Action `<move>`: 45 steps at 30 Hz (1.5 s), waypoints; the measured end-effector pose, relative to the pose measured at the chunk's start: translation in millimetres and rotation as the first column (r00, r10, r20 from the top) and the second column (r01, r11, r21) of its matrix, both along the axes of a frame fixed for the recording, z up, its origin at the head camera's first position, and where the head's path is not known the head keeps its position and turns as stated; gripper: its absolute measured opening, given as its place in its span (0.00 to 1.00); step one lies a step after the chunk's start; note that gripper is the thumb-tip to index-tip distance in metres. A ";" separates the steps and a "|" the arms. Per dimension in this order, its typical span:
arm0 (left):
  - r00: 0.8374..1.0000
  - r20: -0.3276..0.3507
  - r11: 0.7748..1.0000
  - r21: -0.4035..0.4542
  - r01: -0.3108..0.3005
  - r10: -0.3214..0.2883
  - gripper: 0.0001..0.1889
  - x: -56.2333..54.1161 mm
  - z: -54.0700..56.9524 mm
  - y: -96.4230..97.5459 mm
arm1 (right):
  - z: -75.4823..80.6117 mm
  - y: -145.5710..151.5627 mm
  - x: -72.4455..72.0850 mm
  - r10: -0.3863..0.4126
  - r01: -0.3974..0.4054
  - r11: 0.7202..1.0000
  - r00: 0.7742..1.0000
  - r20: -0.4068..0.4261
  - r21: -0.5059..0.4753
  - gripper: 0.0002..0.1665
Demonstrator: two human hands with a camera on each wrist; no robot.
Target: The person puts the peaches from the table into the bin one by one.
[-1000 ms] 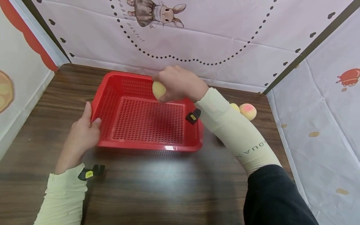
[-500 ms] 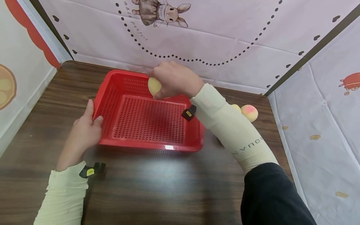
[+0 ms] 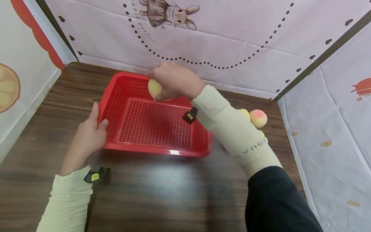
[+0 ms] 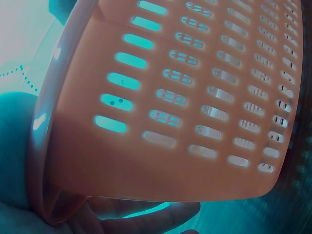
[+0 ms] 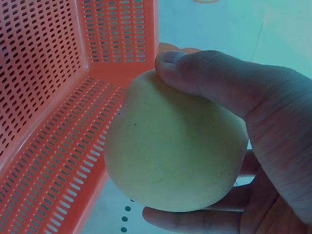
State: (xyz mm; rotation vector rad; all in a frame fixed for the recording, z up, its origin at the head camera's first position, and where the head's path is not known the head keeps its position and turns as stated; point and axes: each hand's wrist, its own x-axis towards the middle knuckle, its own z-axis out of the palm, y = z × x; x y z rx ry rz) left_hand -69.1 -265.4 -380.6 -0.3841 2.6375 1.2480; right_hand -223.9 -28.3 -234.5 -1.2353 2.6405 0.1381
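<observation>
A red slotted plastic basket stands on the brown table. My left hand grips its left end, thumb over the rim and fingers outside; in the left wrist view the slotted wall fills most of the picture, with fingers beneath it. Over the back part of the basket, my right hand holds a pale yellow peach. The right wrist view shows that peach large, the thumb across its top and the other fingers round its far side. The basket's floor shows bare slots.
To the right of the basket lie several more peaches, one with a pink blush, partly hidden by the right sleeve. Printed cloth walls enclose the table's back and sides.
My right hand has moved a little left over the basket, carrying the peach. More of the peaches at the right show past the sleeve. The left hand keeps its grip.
</observation>
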 end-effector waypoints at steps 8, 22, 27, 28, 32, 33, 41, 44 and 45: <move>1.000 0.003 1.000 -0.003 0.004 -0.004 0.43 -1.0 1.6 -2.0 | 3.7 -10.0 -0.9 -0.011 0.011 1.000 1.000 -0.002 0.018 0.27; 1.000 -0.004 1.000 0.012 0.007 -0.007 0.43 0.7 -1.1 -1.2 | 7.9 -29.8 -3.0 0.013 -0.014 1.000 0.999 0.030 0.018 0.25; 1.000 -0.014 1.000 0.002 0.003 -0.003 0.43 1.5 1.0 0.0 | 9.6 -37.0 -4.7 0.031 -0.031 0.999 0.999 0.016 0.014 0.22; 1.000 -0.017 1.000 0.000 0.004 -0.004 0.43 1.4 1.5 0.1 | 9.9 -38.3 -5.1 0.030 -0.030 0.999 0.999 0.016 0.015 0.22; 1.000 -0.019 1.000 0.006 0.003 -0.003 0.43 2.2 3.2 0.9 | 10.8 -43.2 -6.5 0.035 -0.035 0.999 0.999 0.004 0.017 0.21; 1.000 -0.023 1.000 0.005 0.003 -0.003 0.43 2.5 3.5 1.0 | 11.1 -44.5 -6.8 0.038 -0.038 0.999 0.999 0.002 0.015 0.21; 1.000 -0.021 1.000 -0.002 -0.002 0.002 0.43 3.8 3.1 0.2 | 13.7 -56.3 -10.2 0.056 -0.056 0.998 0.998 -0.020 0.023 0.26; 1.000 -0.016 1.000 -0.001 -0.003 0.003 0.44 4.0 2.2 0.0 | 15.4 -60.8 -11.2 0.052 -0.052 0.998 0.998 -0.022 0.032 0.29; 1.000 -0.015 1.000 0.001 -0.004 0.004 0.44 4.0 2.0 -0.2 | 16.0 -62.6 -11.7 0.053 -0.052 0.998 0.998 -0.024 0.033 0.30</move>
